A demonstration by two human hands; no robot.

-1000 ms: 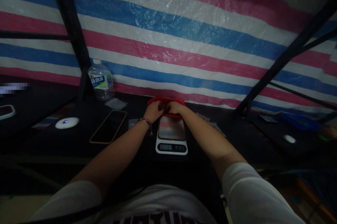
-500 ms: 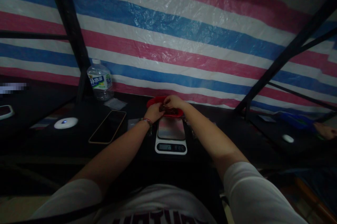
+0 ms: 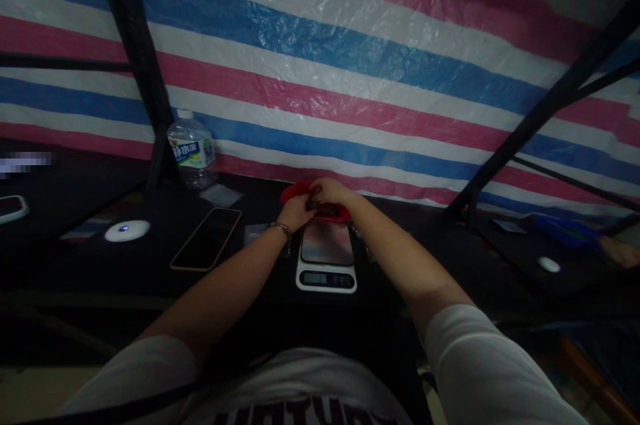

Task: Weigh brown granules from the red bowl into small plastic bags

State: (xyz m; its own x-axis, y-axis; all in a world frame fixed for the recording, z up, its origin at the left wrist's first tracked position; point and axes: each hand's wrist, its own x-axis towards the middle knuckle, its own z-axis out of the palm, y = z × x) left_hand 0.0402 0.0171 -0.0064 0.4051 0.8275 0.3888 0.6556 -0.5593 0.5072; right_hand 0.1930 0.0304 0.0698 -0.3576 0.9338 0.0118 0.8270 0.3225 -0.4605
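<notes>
Behind a white digital kitchen scale [image 3: 327, 248] sits a red tray [image 3: 294, 190] with small dark brown pieces [image 3: 328, 210] in it. My left hand [image 3: 298, 211], with a bracelet at its wrist, reaches over the tray's left side. From the right, my right hand [image 3: 328, 191] comes over the tray, its fingers bent down. The fingertips of both meet at a dark brown bit, too small and dim to name. The scale's steel plate shows in front of the tray, and its display is lit.
A phone [image 3: 207, 239], a white round device [image 3: 127, 231], a large clear bottle [image 3: 193, 152] and a clear plastic bag [image 3: 221, 195] lie or stand to the left. Black posts flank the striped sheet behind. Far right, another person's hand [image 3: 619, 251] is by a blue object [image 3: 570, 230].
The view has shifted very slightly. Both hands stay over the red tray, with only small finger movements.
</notes>
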